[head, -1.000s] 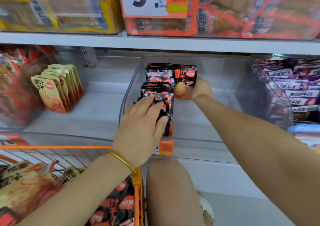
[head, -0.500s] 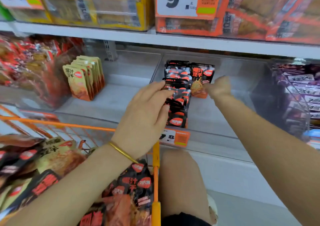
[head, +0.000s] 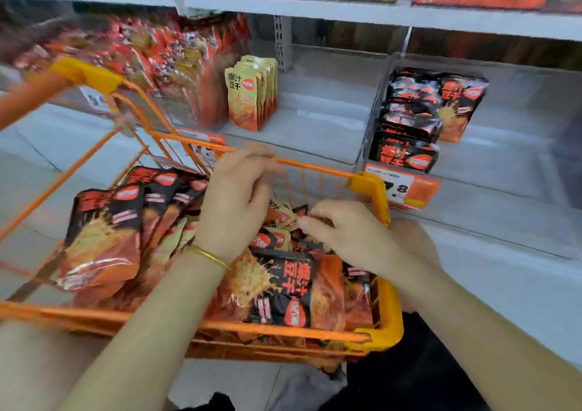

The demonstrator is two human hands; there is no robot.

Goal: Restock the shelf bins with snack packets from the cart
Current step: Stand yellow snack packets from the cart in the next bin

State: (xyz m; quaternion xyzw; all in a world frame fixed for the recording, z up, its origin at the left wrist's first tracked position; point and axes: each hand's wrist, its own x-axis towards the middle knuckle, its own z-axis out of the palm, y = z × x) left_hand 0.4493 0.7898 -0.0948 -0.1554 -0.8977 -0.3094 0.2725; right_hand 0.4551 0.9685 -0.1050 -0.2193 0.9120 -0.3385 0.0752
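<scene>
The black packets (head: 283,291) lie in a loose heap in the orange cart (head: 376,313), some flat and some on edge, with a few tan ones mixed in. Both hands are down over the heap. The right hand (head: 349,237) has its fingers curled in a narrow grip on the small packets near the far side of the cart, but the picture is too blurry to tell if it has one yet. The left hand (head: 236,202) hangs over the middle with its fingers loosely bent and nothing in it. Up on the shelf (head: 315,124), the clear bin (head: 504,158) has one row of black packets (head: 406,127) standing along its left wall and lots of bare room to the right. The next bin to the left has a short row of tan packets (head: 248,95). The step now looks like picking up more black packets. To do it well, it would help to take only black ones and leave the tan ones. Stack a few the same way up, with the fronts facing one way. Hold the stack by its sides so none slip out. Then lift it over the cart rim and stand it beside the row in the bin.
</scene>
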